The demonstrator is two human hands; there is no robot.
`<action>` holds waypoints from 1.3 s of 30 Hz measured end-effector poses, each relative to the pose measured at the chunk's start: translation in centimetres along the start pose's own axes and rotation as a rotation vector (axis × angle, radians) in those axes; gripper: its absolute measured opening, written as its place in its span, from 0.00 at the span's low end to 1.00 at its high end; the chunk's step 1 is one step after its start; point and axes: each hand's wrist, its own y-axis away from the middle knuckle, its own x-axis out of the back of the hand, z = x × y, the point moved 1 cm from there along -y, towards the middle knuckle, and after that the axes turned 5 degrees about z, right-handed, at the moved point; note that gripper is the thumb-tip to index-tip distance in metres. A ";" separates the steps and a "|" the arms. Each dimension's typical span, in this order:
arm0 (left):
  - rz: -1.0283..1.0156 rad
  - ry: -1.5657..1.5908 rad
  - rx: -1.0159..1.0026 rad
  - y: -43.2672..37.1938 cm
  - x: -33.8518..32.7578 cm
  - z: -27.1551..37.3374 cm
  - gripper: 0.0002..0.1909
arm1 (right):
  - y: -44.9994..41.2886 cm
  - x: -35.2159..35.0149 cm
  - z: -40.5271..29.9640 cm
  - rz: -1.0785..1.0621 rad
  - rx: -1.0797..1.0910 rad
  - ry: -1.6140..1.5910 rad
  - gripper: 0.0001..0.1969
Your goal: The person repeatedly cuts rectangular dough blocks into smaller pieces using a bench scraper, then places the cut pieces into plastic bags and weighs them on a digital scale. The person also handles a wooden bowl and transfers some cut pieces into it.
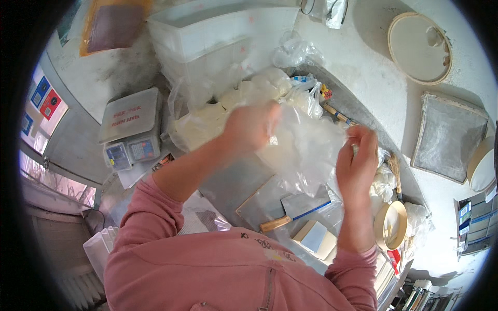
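A clear plastic bag (307,147) is stretched out between my two hands above the worktop. My left hand (253,124), blurred by motion, grips the bag's left side with its fingers curled. At the other side, my right hand (360,155) pinches the bag's edge between thumb and fingers. Below the bag lies a cleaver (305,206) with a wooden handle, on a flat board (253,208). Pale cream-coloured pieces (202,126) in plastic lie behind my left hand. Nearer my body, beneath my right forearm, is a cream-coloured block (327,247).
Stacked translucent plastic bins (221,35) stand at the back. On the left is a weighing scale (130,120). Along the right wall edge are knotted plastic bags (307,99), a straw brush (394,171) and a small round sieve (390,225). A large round sieve (418,48) hangs on the wall.
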 end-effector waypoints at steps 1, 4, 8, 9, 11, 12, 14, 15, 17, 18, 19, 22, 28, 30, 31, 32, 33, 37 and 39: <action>0.065 0.132 -0.094 1.1 -0.2 0.8 0.11 | 1.7 -0.8 -0.2 0.082 0.052 -0.088 0.05; 0.170 0.523 -0.146 4.5 0.0 1.6 0.08 | 7.7 -7.3 1.8 -0.377 0.083 0.192 0.07; 0.210 1.116 0.213 8.1 5.0 -5.2 0.12 | 14.1 -14.0 8.0 -1.199 0.168 0.307 0.07; 0.070 1.524 0.620 9.4 5.6 -7.1 0.13 | 16.1 -14.8 8.6 -1.271 0.075 0.291 0.07; 0.117 0.936 0.772 11.6 6.2 -9.6 0.11 | 18.2 -16.7 9.1 -1.355 -0.013 0.318 0.08; 0.098 0.632 0.843 12.8 6.3 -10.0 0.10 | 19.0 -17.4 8.7 -1.378 -0.025 0.336 0.09; 0.498 0.167 0.195 14.2 5.7 -8.7 0.09 | 19.5 -18.7 7.2 -1.359 -0.034 0.315 0.10; 0.518 0.100 -0.006 15.0 4.6 -7.4 0.09 | 19.4 -19.4 6.3 -1.281 -0.019 0.212 0.10; 0.188 0.390 -0.282 16.5 1.8 -5.3 0.10 | 18.9 -20.3 4.5 -1.177 -0.105 -0.114 0.14; -0.180 0.294 -0.113 16.3 -0.6 -5.1 0.11 | 18.7 -20.6 3.9 -1.142 -0.178 -0.228 0.16; -0.480 0.250 -0.034 16.5 -2.7 -5.4 0.12 | 18.6 -21.0 3.6 -1.257 -0.079 -0.064 0.15; -0.821 -0.338 0.034 15.5 -5.3 -13.3 0.17 | 18.9 -21.4 4.3 -1.495 -0.040 0.374 0.18; -0.672 -0.504 -0.061 16.5 -10.4 -22.9 0.22 | 18.8 -20.7 5.2 -0.960 -0.011 -0.050 0.23; -0.440 -0.692 -0.241 14.3 -11.3 -21.8 0.18 | 18.3 -19.1 5.6 -0.682 -0.155 -0.332 0.21; -0.282 -0.850 -0.333 13.4 -10.7 -20.8 0.18 | 18.3 -17.8 5.8 -0.559 -0.205 -0.483 0.20; -0.320 -0.855 -0.281 11.8 -10.6 -19.4 0.16 | 18.2 -16.0 6.8 -0.524 -0.219 -0.360 0.18; -0.357 -0.861 -0.229 10.6 -10.1 -17.8 0.15 | 18.3 -13.5 8.1 -0.501 -0.189 -0.283 0.16; -0.537 0.011 0.074 8.4 -9.2 -8.3 0.13 | 21.2 -0.8 18.5 -0.335 -0.593 0.013 0.12; -0.827 0.744 0.411 11.1 -11.9 -2.0 0.12 | 24.9 5.8 23.5 -0.348 -0.705 0.351 0.09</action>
